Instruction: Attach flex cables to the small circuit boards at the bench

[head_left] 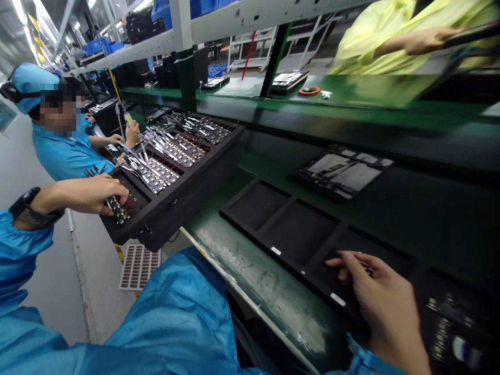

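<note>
My left hand (91,194) reaches into the near corner of a black tray (183,195) that juts off the bench. Its fingers are closed on a small circuit board (118,209) with red wires. The tray holds several rows of the same small boards (172,148). My right hand (385,302) rests on the near edge of a long black foam tray (281,219) with shallow empty pockets, on the green belt. Its fingers are curled, fingertips pressing down on the tray; whether anything small lies under them I cannot make out.
A dark open device (341,174) lies on the belt beyond the foam tray. A co-worker in blue (66,151) works to the left. A person in yellow (394,41) reaches across the far side. A perforated panel (137,266) lies on the floor.
</note>
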A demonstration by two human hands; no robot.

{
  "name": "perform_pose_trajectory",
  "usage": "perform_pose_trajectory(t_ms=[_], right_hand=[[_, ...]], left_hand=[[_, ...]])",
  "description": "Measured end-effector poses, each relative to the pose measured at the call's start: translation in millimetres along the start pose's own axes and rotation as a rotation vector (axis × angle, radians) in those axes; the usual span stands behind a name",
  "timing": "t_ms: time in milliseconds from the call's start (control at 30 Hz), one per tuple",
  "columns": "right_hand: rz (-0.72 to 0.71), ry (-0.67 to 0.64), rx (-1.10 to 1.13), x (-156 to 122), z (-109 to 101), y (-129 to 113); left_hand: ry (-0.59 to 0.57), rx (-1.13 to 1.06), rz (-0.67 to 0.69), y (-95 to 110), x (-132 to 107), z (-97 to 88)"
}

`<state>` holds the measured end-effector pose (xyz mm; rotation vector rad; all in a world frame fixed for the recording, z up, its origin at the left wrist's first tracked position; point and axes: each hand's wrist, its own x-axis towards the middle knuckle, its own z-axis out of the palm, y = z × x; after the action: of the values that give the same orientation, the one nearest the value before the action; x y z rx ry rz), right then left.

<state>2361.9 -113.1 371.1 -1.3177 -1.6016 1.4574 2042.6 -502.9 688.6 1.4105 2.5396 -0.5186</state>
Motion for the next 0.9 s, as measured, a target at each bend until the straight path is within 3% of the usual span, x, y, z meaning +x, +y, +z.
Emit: perform_pose_trajectory(t_ms=[100, 300, 533, 633, 733, 800, 900], right_hand=[[0.002, 0.011, 0.0, -1.5, 0.3, -1.7], [0.003, 0.01, -0.013, -3.9, -0.4, -5.9], [-0.019, -0.011, -0.045, -3.1, -0.5, -9.5], [-0.031, -0.009, -0.048, -3.3, -1.0, -10.6], [-0.034, -0.012, -0.044, -4.2, -2.1, -13.5], [-0.037, -0.019, -0.044, -4.7, -2.8, -15.2], [-0.053, -0.018, -0.048, -3.9, -3.1, -14.4]], left_hand=[[-0.197, -0.05, 0.028, -3.3, 5.9, -6.5], [-0.235, -0.081, 0.044, -1.4, 7.6, -10.1], [-0.271, -0.362, -0.02, -18.6, 1.3, -20.1], [-0.15, -0.418, -0.015, -34.8, 0.5, -32.7], [0.1, -0.422, -0.04, -41.2, -1.2, -46.6], [0.308, -0.476, -0.086, -32.5, -5.2, -57.3], [0.565, -0.625, -0.114, 1.2, -15.7, -78.6]])
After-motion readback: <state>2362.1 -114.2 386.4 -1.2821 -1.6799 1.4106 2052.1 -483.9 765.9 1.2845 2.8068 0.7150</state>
